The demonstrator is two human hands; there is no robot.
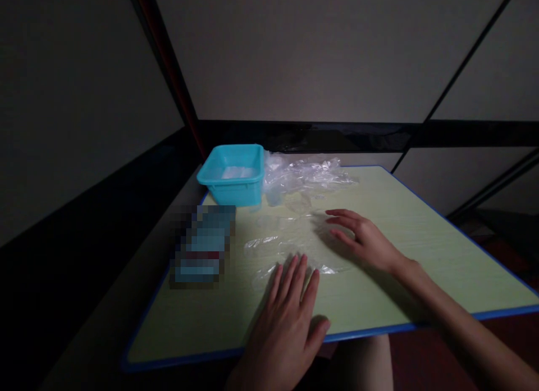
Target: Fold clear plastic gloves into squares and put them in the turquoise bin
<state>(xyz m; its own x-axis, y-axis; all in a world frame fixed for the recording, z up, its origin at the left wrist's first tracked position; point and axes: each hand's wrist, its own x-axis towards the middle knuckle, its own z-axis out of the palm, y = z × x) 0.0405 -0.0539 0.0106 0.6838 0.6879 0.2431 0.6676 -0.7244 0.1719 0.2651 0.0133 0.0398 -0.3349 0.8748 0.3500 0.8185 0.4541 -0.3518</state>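
Note:
A clear, thin plastic glove or bag (290, 248) lies spread on the pale green table, wrinkled and shiny. My left hand (290, 312) rests palm down at its near edge, fingers stretched out and touching the film. Over its right side hovers my right hand (362, 237), fingers loosely bent and apart, with nothing held in them. Whether the right fingertips touch the film I cannot tell. Behind it, a crumpled heap of clear plastic (311, 172) sits against the turquoise basin (240, 189).
The table (421, 256) has a blue rim and stands near a panelled wall (315, 54). Something white (240, 172) lies inside the basin. A blurred-out flat object (206, 242) is at the table's left edge. My knee shows below the near edge.

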